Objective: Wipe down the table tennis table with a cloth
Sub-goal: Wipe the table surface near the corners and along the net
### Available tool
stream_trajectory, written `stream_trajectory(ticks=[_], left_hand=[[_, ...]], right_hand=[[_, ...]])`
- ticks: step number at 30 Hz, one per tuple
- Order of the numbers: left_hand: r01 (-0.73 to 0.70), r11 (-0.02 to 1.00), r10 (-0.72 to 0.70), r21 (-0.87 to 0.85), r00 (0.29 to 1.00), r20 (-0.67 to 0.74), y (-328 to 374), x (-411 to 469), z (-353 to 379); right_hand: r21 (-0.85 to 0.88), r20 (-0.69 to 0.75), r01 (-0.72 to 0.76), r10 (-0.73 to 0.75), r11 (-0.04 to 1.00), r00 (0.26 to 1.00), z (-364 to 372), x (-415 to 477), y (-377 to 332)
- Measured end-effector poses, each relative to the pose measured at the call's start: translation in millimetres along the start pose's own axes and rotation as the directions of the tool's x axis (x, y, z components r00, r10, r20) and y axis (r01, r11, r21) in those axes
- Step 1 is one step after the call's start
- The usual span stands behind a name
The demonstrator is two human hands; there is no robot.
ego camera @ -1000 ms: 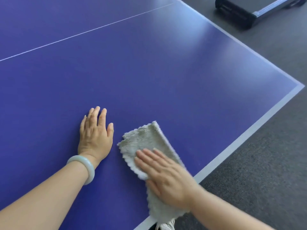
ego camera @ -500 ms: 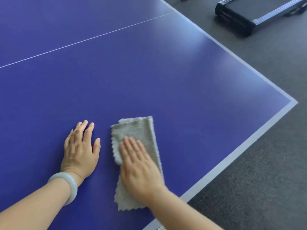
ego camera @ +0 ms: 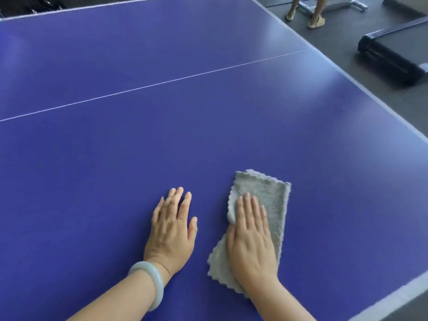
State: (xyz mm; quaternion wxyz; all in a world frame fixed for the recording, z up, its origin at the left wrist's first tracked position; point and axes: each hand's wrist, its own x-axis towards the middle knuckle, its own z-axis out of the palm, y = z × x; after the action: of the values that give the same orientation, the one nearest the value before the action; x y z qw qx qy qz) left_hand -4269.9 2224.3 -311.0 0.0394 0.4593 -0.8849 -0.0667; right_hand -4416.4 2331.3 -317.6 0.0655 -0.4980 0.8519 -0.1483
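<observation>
Right hand (ego camera: 251, 237) lies flat, fingers straight and close together, pressing on the grey cloth (ego camera: 273, 200) on the blue worktop (ego camera: 208, 135). Half a second ago the same hand sat on the cloth with the fingers angled toward the upper left; now they point almost straight away from the person, and the folded cloth lies more upright under the palm, its far end sticking out past the fingertips and its near corner showing left of the wrist. Left hand (ego camera: 171, 230) rests palm down, fingers loosely spread, directly on the worktop just beside the cloth, holding nothing, as it did before; a pale bangle (ego camera: 151, 282) circles its wrist. The view has lifted since then: the white centre line (ego camera: 162, 83) now crosses higher up the worktop, the far edge is visible, and a standing person's legs (ego camera: 308, 12) appear on the dark floor (ego camera: 342, 31) near a black treadmill (ego camera: 393, 59).
</observation>
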Motion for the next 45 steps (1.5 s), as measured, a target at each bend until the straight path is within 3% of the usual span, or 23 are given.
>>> stream_trajectory(ticks=[2, 3, 7, 9, 11, 14, 18, 21, 26, 30, 32, 34, 35, 39, 40, 41, 43, 45], left_hand=[[-0.002, 0.999, 0.002, -0.045, 1.0, -0.01, 0.1, 1.1, -1.5], [0.014, 0.996, -0.015, -0.085, 1.0, -0.011, 0.4, 1.5, -2.5], [0.034, 0.988, -0.039, -0.149, 0.999, -0.031, -1.5, 0.6, -6.2], [-0.007, 0.99, 0.003, -0.138, 1.0, -0.028, -3.1, -1.5, -4.4], [-0.019, 0.991, 0.015, -0.136, 0.999, -0.029, -5.7, -2.0, -1.4], [-0.052, 0.988, 0.038, -0.144, 0.995, -0.095, -5.9, 6.9, 1.2], [-0.108, 0.986, 0.095, -0.131, 0.99, -0.101, 0.8, 55.2, -6.5], [0.024, 0.999, -0.024, -0.044, 1.0, 0.01, -5.2, 118.2, -10.8], [0.182, 0.983, -0.183, 0.03, 0.983, 0.029, -31.3, 156.5, 3.6], [0.187, 0.982, -0.187, 0.016, 0.982, -0.003, -28.6, 154.5, 3.4], [0.195, 0.981, -0.195, 0.005, 0.981, 0.009, -27.8, 154.9, 0.2], [0.199, 0.98, -0.199, -0.004, 0.98, 0.013, -27.6, 155.8, -1.6], [0.198, 0.98, -0.198, -0.005, 0.98, 0.01, -27.4, 156.7, -1.9], [0.201, 0.98, -0.201, -0.004, 0.979, -0.018, -26.7, 158.3, -3.9], [0.209, 0.978, -0.209, -0.009, 0.978, -0.02, -26.4, 158.4, -3.7], [0.213, 0.977, -0.214, -0.016, 0.977, -0.022, -26.4, 158.2, -2.7], [0.219, 0.976, -0.219, -0.017, 0.975, -0.026, -26.2, 158.1, -1.9], [0.222, 0.975, -0.222, 0.0, 0.975, -0.016, -26.4, 159.0, -1.2]], right_hand=[[0.027, 0.1, 0.303, -0.304, 0.953, 0.948, 10.1, -6.6, -35.2], [0.053, 0.142, 0.371, -0.375, 0.927, 0.916, 12.3, 3.0, -44.3], [0.026, 0.206, 0.498, -0.492, 0.867, 0.846, 9.3, 72.0, -35.2], [-0.042, 0.181, 0.383, -0.37, 0.923, 0.911, 3.9, 111.0, -8.1], [-0.096, 0.109, 0.101, -0.091, 0.99, 0.99, -5.2, 138.4, 21.8], [-0.102, 0.056, -0.112, 0.118, 0.988, 0.991, -8.2, 146.0, 39.9], [-0.1, 0.063, -0.113, 0.12, 0.989, 0.991, -6.3, 143.8, 36.5], [-0.089, 0.054, -0.1, 0.105, 0.991, 0.993, -6.4, 145.0, 37.2], [-0.089, 0.156, 0.239, -0.223, 0.967, 0.962, -27.8, 171.5, 91.7], [-0.026, 0.014, -0.067, 0.068, 0.997, 0.998, -41.3, 205.6, 112.1], [0.007, 0.031, 0.155, -0.156, 0.988, 0.987, -29.1, 198.0, 71.4], [-0.005, 0.119, 0.509, -0.504, 0.861, 0.855, -9.9, 187.3, 27.5], [0.0, 0.147, 0.606, -0.599, 0.796, 0.787, 0.1, 188.7, 9.5], [0.088, 0.218, 0.683, -0.683, 0.725, 0.697, 16.4, 247.2, -36.3], [0.069, 0.223, 0.662, -0.658, 0.746, 0.719, 18.5, 268.3, -35.6], [0.024, 0.199, 0.577, -0.569, 0.816, 0.798, 19.5, 289.8, -29.1], [-0.053, 0.12, 0.218, -0.21, 0.975, 0.97, 14.1, 325.0, -4.9], [-0.05, 0.094, -0.033, 0.037, 0.998, 0.995, 8.7, 333.6, 11.6]])
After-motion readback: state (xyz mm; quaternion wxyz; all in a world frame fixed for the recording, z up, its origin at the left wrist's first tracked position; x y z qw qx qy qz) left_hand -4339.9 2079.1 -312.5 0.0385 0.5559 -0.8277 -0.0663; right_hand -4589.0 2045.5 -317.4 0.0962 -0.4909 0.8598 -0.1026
